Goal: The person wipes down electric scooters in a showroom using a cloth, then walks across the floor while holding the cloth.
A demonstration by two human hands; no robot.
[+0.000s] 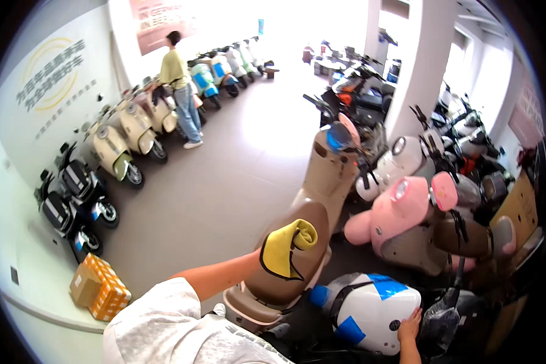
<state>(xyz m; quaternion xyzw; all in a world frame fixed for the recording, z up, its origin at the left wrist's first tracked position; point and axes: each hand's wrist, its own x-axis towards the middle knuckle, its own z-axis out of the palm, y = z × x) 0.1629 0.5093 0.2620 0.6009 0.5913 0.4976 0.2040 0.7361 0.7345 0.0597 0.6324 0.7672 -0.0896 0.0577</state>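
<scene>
A yellow cloth with dark edging (277, 255) wraps and hides my left hand, whose wrist (254, 260) shows at its edge. Hand and cloth are over the brown seat (282, 223) of a beige scooter (330, 168); whether they touch it I cannot tell. At lower right, my right hand (409, 324) lies with fingers extended on the edge of a white scooter body panel (377, 314). Blue film pieces (350, 330) and a dark strap are on that panel.
A pink scooter (402, 204) and more scooters crowd the right, by a white pillar (421, 68). Cream (111, 145) and black scooters (57, 211) line the left wall. A person in a yellow top (175, 68) stands among them. Orange-and-white checked box (111, 291) sits at lower left.
</scene>
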